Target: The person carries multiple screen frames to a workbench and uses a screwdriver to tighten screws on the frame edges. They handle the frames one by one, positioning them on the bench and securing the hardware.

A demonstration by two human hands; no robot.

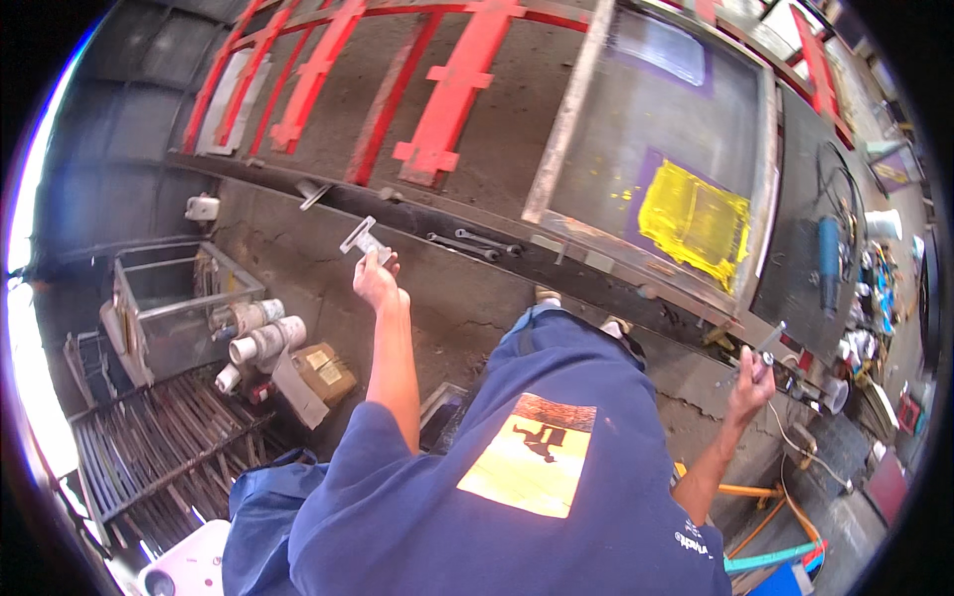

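My left hand (pixel 376 279) is closed around one end of a flat metal T-shaped bracket (pixel 364 236), raised in front of the long bench edge. A similar metal piece (pixel 313 195) rests on that edge, a little beyond the hand. Two wrenches (pixel 475 244) lie side by side on the dark ledge to the right of the bracket. Far to the right, my right hand (pixel 750 387) is closed on a small metal tool (pixel 769 339) with a thin shank; its exact kind is unclear. The two hands are wide apart.
Red slatted framework (pixel 455 94) spans the far side. A wooden-framed screen (pixel 566 129) with a yellow patch stands beyond my right hand, near a blue cylindrical tool (pixel 829 260). White rolls (pixel 268 340), a cardboard box (pixel 324 372) and a metal rack (pixel 179 437) are on the left.
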